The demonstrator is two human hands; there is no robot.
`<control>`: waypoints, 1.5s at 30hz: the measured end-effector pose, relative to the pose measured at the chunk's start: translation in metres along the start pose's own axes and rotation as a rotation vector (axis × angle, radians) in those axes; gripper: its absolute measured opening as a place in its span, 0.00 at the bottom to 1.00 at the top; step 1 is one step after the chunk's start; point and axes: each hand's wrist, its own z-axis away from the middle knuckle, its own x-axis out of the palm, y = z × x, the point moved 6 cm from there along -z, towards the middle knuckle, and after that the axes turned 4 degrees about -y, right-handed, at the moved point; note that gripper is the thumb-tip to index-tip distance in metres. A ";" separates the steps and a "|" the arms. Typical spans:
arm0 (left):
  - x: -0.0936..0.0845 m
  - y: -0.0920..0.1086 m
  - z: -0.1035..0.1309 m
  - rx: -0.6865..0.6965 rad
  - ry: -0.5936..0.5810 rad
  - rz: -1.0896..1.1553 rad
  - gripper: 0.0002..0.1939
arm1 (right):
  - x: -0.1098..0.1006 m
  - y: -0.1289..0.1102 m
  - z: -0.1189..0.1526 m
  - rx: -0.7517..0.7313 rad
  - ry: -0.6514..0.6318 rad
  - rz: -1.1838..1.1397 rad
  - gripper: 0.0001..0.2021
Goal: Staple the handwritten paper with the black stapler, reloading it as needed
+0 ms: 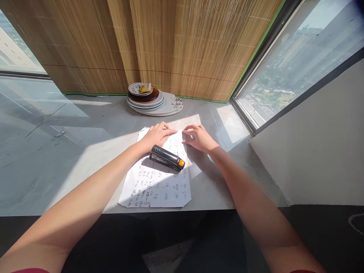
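Touching paper [170, 193] with unreadable handwriting, left hand [156, 135] rests near stapler [167, 157].

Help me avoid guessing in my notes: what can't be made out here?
Handwriting on the paper: head view, too small to read.
Paper beneath the stapler: head view, covered by it.
Whether the left hand or right hand grips the paper: head view, fingertips too small.
Print on the yellow packet: head view, too small.
Upper arms: head view, cut off by the bottom edge.
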 end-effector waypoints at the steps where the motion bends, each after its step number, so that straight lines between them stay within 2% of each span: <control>1: 0.000 0.000 0.000 0.000 0.005 0.005 0.27 | 0.001 0.002 0.000 0.006 -0.016 -0.002 0.19; 3: 0.000 -0.001 -0.001 -0.001 0.018 0.016 0.26 | 0.002 0.003 0.001 0.021 -0.028 -0.011 0.22; 5: 0.000 -0.001 -0.001 -0.003 0.033 0.028 0.26 | -0.001 -0.004 0.003 0.020 0.021 -0.032 0.24; 7: 0.001 -0.002 -0.002 -0.003 0.048 0.047 0.26 | -0.004 -0.021 0.005 -0.061 0.083 -0.100 0.23; 9: 0.001 -0.003 -0.002 0.003 0.054 0.077 0.26 | -0.003 -0.046 0.008 -0.204 0.087 -0.235 0.18; 11: 0.001 -0.005 -0.001 0.019 0.056 0.122 0.26 | 0.002 -0.069 0.010 -0.321 0.023 -0.380 0.16; 13: -0.001 -0.006 0.002 0.032 0.071 0.179 0.25 | 0.008 -0.085 0.013 -0.370 -0.064 -0.479 0.18; 17: -0.009 -0.008 0.006 -0.008 0.134 0.382 0.20 | 0.017 -0.095 0.021 -0.405 -0.221 -0.511 0.33; 19: -0.015 -0.008 0.006 -0.030 0.184 0.543 0.17 | 0.019 -0.093 0.023 -0.407 -0.260 -0.501 0.38; 22: -0.026 -0.017 0.007 -0.094 0.339 0.913 0.14 | 0.021 -0.085 0.020 -0.358 -0.309 -0.488 0.31; 25: -0.037 -0.026 0.010 -0.085 0.473 1.327 0.24 | 0.018 -0.079 0.022 -0.301 -0.331 -0.441 0.23; 28: -0.049 -0.028 0.013 -0.002 0.528 1.552 0.29 | 0.008 -0.069 0.040 -0.255 -0.338 -0.403 0.22; 31: -0.050 -0.024 0.014 0.012 0.452 1.696 0.29 | -0.002 -0.046 0.066 -0.170 -0.346 -0.435 0.28; 33: -0.050 -0.018 0.013 0.033 0.377 1.758 0.28 | -0.009 -0.024 0.075 -0.089 -0.268 -0.556 0.38; 35: -0.049 -0.013 0.013 0.064 0.310 1.795 0.28 | -0.019 0.001 0.072 0.018 -0.047 -0.640 0.40; 37: -0.049 -0.010 0.013 0.098 0.262 1.815 0.27 | -0.028 0.016 0.062 0.070 0.213 -0.594 0.31; 39: -0.050 -0.011 0.015 0.129 0.233 1.830 0.27 | -0.030 0.016 0.045 0.035 0.361 -0.474 0.23; 41: -0.052 -0.013 0.017 0.153 0.221 1.843 0.26 | -0.023 0.007 0.024 -0.027 0.351 -0.344 0.22; 43: -0.054 -0.017 0.021 0.154 0.241 1.863 0.25 | -0.007 -0.002 0.006 -0.039 0.226 -0.172 0.25; 45: -0.057 -0.021 0.023 0.131 0.292 1.897 0.24 | 0.009 -0.002 -0.004 0.029 0.082 0.006 0.32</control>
